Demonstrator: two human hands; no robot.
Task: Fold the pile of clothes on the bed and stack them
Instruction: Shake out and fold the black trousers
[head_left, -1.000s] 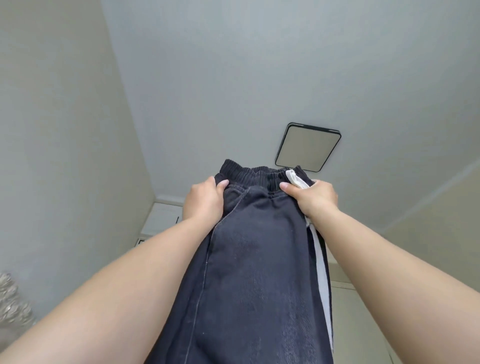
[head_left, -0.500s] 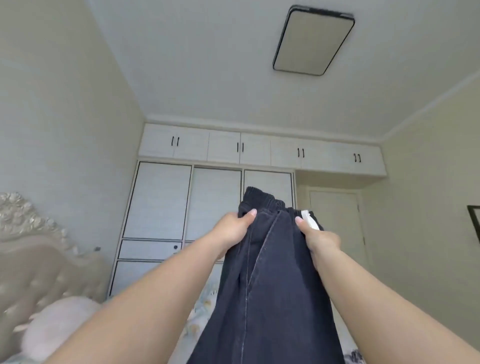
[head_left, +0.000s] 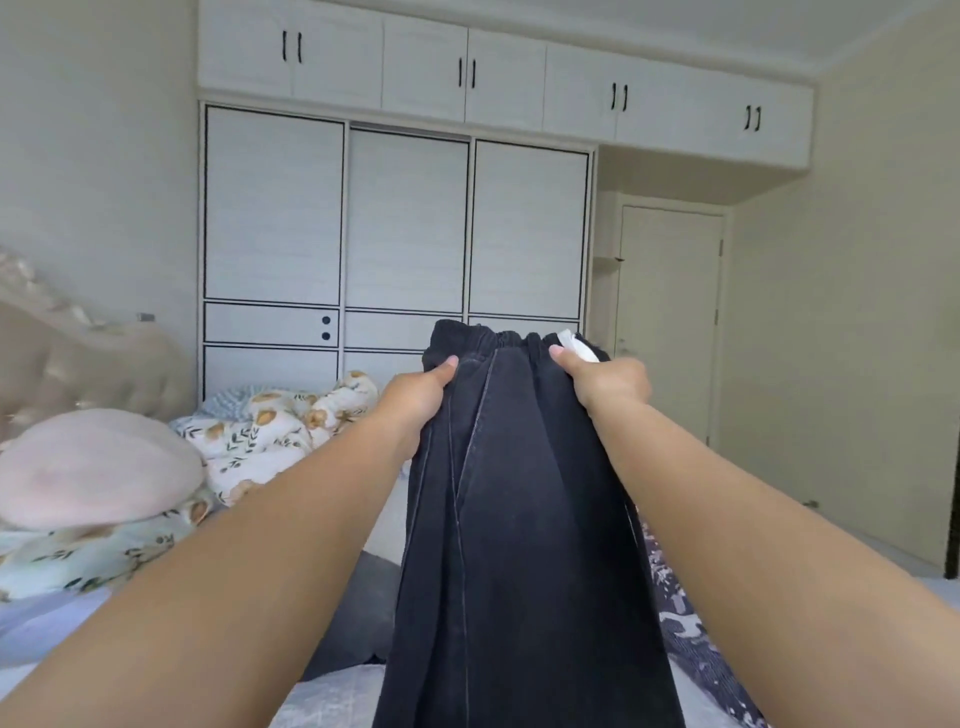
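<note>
Past a pink pillow (head_left: 93, 467) on the bed (head_left: 47, 623), the left hand (head_left: 415, 397) pinches the elastic waistband of dark trousers (head_left: 511, 519) held up over the bed (legs hanging down), and the right hand (head_left: 610, 382) pinches its other side.

**Lighting and picture quality**

Soft, even daylight, moderately bright, with no hard shadows and no glare. Source not visible. Wardrobe (head_left: 395, 218) and door (head_left: 670, 322) are sharp enough to read panel lines and handles. Left edge is motion-smeared: headboard (head_left: 78, 358) and pink pillow (head_left: 93, 467) are blurred. Wide-angle distortion bends the cabinet row and stretches both forearms near the bottom corners. The dark trousers (head_left: 519, 519) are underexposed, with only the seams showing. Mild compression softness overall.
</note>
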